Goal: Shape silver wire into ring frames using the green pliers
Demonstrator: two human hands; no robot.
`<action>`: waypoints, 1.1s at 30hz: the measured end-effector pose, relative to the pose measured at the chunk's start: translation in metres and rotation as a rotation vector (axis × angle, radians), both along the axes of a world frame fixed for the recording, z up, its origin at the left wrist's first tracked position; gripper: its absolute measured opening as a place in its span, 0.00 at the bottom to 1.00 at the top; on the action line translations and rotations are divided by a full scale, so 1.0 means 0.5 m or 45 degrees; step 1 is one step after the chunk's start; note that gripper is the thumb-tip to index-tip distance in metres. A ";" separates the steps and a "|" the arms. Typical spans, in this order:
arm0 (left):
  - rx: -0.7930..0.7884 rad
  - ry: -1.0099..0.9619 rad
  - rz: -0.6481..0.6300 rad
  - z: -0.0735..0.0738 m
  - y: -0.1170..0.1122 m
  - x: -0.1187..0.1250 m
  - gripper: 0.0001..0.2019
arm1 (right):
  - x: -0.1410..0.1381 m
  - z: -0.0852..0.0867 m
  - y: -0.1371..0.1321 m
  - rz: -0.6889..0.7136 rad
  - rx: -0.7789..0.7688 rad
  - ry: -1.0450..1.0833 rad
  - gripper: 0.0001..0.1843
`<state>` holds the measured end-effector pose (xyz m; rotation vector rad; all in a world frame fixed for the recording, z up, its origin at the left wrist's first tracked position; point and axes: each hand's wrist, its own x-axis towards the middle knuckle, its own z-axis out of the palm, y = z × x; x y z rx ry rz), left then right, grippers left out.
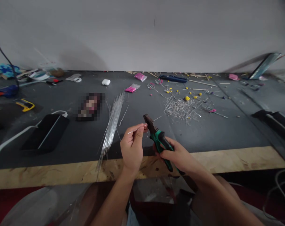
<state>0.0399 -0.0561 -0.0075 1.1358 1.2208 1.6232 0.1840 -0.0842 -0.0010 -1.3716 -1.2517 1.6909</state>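
My left hand (132, 147) pinches a short thin metal wire (136, 129) between thumb and fingers, just above the table's front edge. My right hand (177, 155) grips the green-and-black handles of a pair of pliers (156, 134). The plier jaws point up and left and meet the right end of the wire. A bundle of long silver wires (111, 124) lies on the dark mat to the left of my left hand.
A heap of cut wire bits (180, 108) with yellow beads lies further back right. Pink bags (132, 88), a white earbud case (106, 82), a black phone (46, 131) on a white cable and a plywood table edge (238, 158) are also in view.
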 end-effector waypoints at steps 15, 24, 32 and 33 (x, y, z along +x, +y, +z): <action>-0.065 -0.059 0.017 -0.010 0.010 0.004 0.08 | 0.020 -0.010 0.010 0.010 -0.196 0.322 0.19; 0.044 -0.424 0.172 0.007 0.036 -0.024 0.06 | 0.083 0.011 0.033 -0.033 -0.091 0.260 0.16; -0.076 -0.569 -0.027 0.014 0.023 -0.039 0.04 | 0.131 -0.020 0.070 -0.107 0.436 -0.822 0.05; -0.088 -0.588 -0.056 0.013 0.020 -0.036 0.04 | 0.132 -0.030 0.072 -0.083 0.449 -0.871 0.04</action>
